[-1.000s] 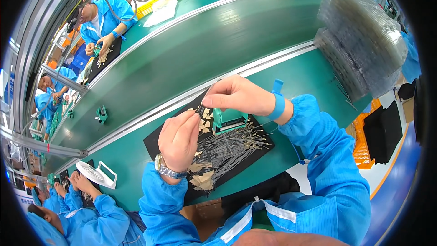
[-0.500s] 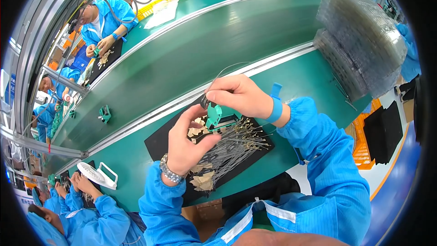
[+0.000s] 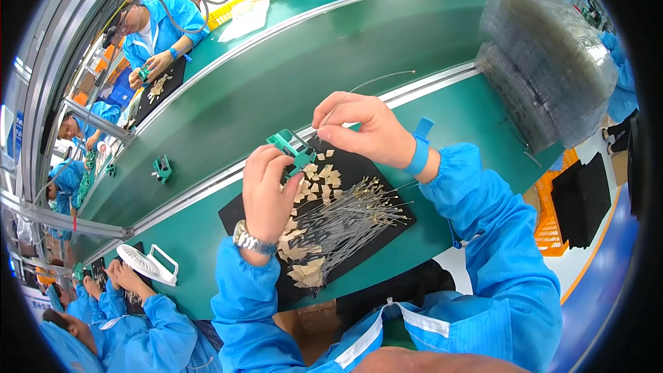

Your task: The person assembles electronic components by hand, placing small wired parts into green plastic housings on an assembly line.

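My left hand (image 3: 266, 183) is closed round a small green plastic housing (image 3: 282, 140), an open frame held tilted above the far edge of a black mat (image 3: 238, 217). Just right of it, my right hand (image 3: 369, 128) pinches a thin grey cable (image 3: 378, 79), whose loose end reaches up and right over the conveyor belt. Fingers hide the cable's lower end, so I cannot tell whether it meets the housing. Beneath my hands, a heap of similar grey cables (image 3: 345, 224) with brass-coloured tips lies beside scattered beige paper pieces (image 3: 307, 273).
A green conveyor belt (image 3: 290, 62) runs beyond the bench rail, carrying another green housing (image 3: 162, 169). A white fan (image 3: 145, 264) stands at left, near a co-worker's hands. Stacked clear plastic trays (image 3: 545, 62) rise at right, above an orange crate (image 3: 552, 224). More co-workers sit across the belt.
My left hand has moved left and slightly up with the green housing, turning it. My right hand has shifted slightly up and left, with the cable swinging further right. More paper pieces show.
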A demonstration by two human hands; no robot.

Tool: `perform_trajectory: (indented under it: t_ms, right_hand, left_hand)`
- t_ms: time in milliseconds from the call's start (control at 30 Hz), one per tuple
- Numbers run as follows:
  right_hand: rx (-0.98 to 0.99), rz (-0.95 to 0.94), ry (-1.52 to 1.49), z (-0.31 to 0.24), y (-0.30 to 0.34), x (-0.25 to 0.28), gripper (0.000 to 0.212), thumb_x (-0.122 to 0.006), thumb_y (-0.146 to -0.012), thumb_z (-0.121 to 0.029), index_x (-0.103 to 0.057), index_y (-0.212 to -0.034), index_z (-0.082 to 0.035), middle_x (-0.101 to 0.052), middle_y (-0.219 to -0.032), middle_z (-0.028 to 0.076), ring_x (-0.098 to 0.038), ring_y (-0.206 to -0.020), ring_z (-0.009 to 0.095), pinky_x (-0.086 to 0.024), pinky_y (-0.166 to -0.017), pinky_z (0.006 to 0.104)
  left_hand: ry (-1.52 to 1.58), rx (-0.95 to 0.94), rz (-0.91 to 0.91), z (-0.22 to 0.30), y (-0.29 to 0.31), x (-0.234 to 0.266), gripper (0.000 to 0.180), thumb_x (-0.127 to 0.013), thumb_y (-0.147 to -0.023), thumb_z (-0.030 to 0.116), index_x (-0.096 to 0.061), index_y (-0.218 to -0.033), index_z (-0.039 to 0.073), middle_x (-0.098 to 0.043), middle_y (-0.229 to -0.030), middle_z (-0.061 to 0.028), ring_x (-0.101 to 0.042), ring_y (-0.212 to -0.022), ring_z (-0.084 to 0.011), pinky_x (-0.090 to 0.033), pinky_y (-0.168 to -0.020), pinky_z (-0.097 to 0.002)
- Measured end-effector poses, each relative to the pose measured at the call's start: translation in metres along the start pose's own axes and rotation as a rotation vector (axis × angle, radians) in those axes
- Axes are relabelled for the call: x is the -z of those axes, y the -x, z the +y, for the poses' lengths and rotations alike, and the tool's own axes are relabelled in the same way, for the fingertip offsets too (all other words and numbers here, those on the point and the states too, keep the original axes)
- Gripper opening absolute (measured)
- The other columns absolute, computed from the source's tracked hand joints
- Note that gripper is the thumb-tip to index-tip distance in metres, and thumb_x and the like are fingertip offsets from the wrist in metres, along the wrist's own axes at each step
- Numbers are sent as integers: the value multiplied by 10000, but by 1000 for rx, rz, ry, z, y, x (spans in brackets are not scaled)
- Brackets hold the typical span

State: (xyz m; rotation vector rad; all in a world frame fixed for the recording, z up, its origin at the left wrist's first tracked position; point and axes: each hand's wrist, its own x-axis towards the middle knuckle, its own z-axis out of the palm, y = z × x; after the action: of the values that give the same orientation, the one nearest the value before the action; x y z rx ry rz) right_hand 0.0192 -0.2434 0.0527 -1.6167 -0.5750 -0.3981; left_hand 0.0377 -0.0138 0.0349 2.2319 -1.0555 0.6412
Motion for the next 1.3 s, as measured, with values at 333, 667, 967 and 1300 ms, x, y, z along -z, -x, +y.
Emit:
perform_trajectory:
  t_ms: [333, 667, 967, 1300]
  right_hand:
    - [237, -146, 182, 19, 1, -7, 50, -733, -815, -88, -713, -830, -44, -677, -898, 82, -635, -837, 235, -515, -714, 342]
    - [98, -90, 684, 11, 3, -6, 146, -774, -789, -199, -709, -765, -70, -667, -827, 68, -629, -774, 264, -494, -672, 381]
    - [-362, -26, -592, 17, 11, -23, 113, -677, -917, -80, -661, -1000, -5, -652, -1020, 69, -599, -933, 119, -489, -838, 261]
    - [-249, -51, -44, 22, 6, -12, 88, -645, -938, -83, -619, -937, 1, -631, -944, 51, -557, -792, 103, -479, -699, 267]
  left_hand:
    - [578, 382, -165, 20, 2, 15, 303, -773, -789, 147, -655, -1037, 20, -671, -977, -79, -615, -896, -211, -473, -835, -336]
    - [732, 623, -59, 17, 16, 4, 97, -671, -892, 22, -650, -979, -17, -646, -826, -18, -554, -748, -74, -462, -693, -227]
    - [798, 678, -145, 21, 12, 0, 177, -653, -924, 34, -650, -1077, -55, -714, -917, -79, -623, -817, -81, -482, -740, -204]
    - [-112, 285, -297, -14, 3, 3, 881, -863, -667, 316, -454, -1368, -25, -524, -1351, -221, -462, -1299, -351, -364, -1067, -436]
